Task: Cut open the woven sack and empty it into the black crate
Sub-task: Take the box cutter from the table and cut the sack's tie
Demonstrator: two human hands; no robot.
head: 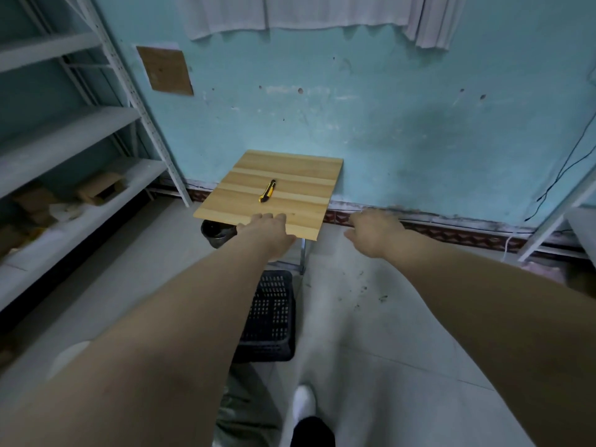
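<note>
**Knife waits, sack unseen**

Both my hands are open and empty: left hand [267, 227] over the near edge of the pale wooden tabletop [290, 169], right hand [371, 232] just right of it. The slim yellow-and-black utility knife [267, 191] lies at frame centre, long axis slanting lower left to upper right. It looks light and rigid, probably best gripped mid-handle. The black perforated plastic crate [271, 317] sits below centre. No woven sack shows.

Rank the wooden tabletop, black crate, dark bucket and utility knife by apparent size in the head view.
1. wooden tabletop
2. black crate, partly hidden behind the left forearm and nearer the camera, so its rank against the tabletop is unsure
3. dark bucket, partly under the tabletop
4. utility knife
</note>
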